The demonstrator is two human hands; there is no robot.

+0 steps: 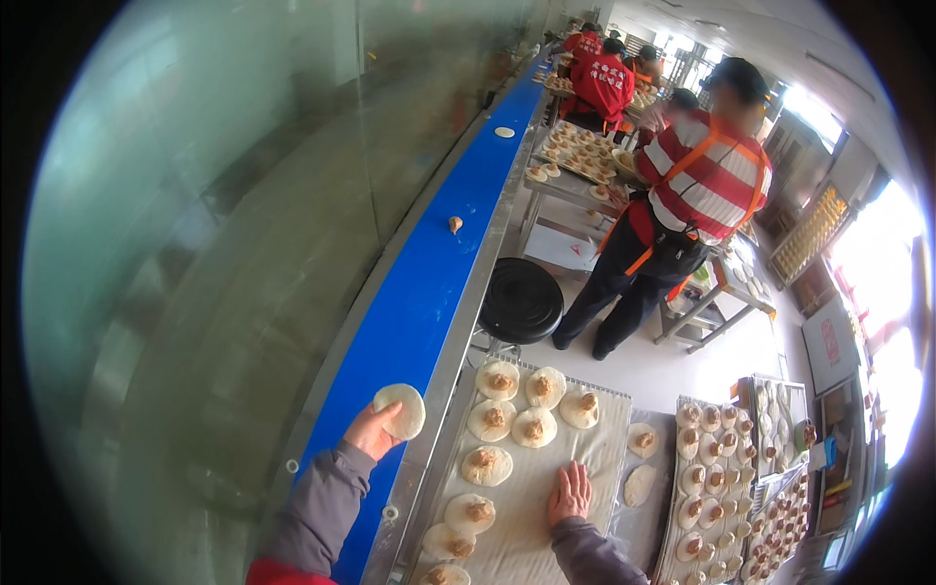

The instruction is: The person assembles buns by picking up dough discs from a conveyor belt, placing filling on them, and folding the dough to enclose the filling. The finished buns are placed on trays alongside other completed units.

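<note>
Blue conveyor belt (419, 292) runs along the left w/ left hand (370, 434) pinching a round flat pale dough disc (402, 410) above it; right hand (568, 493) lies flat, fingers spread, on cloth-lined tray (546, 531).

The person's 2 forearms, both in grey sleeves, entered from the lower edge. The left hand (373, 432) was raised and extended forward, fingers curled in a grip, the thumb on the near side. The right hand (569, 493) lay lower and to the right, palm down, flat, its fingers spread and pointing away, gripping nothing.
</note>
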